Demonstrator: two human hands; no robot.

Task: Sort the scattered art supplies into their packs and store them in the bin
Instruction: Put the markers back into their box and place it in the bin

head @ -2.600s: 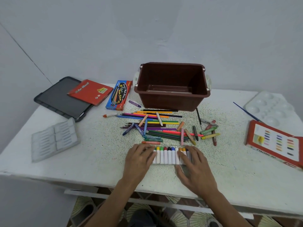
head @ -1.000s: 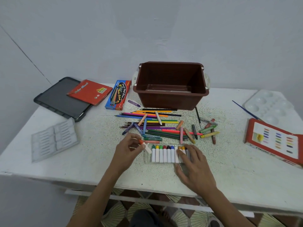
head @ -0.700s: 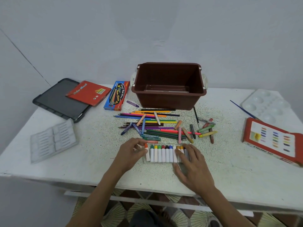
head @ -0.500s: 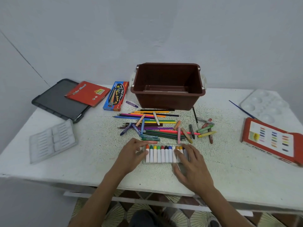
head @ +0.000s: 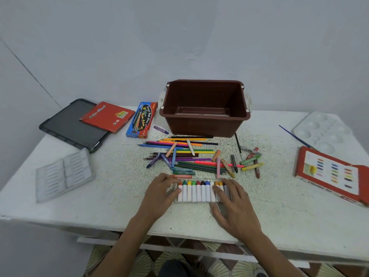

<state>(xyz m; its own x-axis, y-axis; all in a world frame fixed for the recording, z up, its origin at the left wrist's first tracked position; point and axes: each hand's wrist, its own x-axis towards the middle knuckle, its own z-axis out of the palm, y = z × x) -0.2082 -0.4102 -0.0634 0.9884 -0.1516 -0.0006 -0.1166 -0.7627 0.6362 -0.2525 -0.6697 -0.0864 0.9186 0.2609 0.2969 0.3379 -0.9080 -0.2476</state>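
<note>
A clear pack [head: 201, 193] of white crayons with coloured tips lies at the table's near edge. My left hand [head: 159, 191] rests against its left end, fingertips touching the orange-tipped crayon [head: 180, 191]. My right hand [head: 233, 204] lies flat on the pack's right end, fingers spread over the last crayons. Behind the pack, several coloured pencils [head: 185, 150] and loose crayons [head: 250, 161] lie scattered. The brown bin [head: 205, 124] stands behind them. A blue pencil box [head: 142, 119] is left of the bin.
A black lid [head: 67, 124] with a red pack [head: 106, 116] on it sits far left. A clear plastic tray [head: 63, 174] lies at the near left. A white palette [head: 319, 130], a blue brush [head: 293, 135] and a red pastel box [head: 331, 174] are on the right.
My left hand carried an orange-tipped crayon to the pack's left end, set it in line with the others, then settled on that end. My right hand stayed on the pack.
</note>
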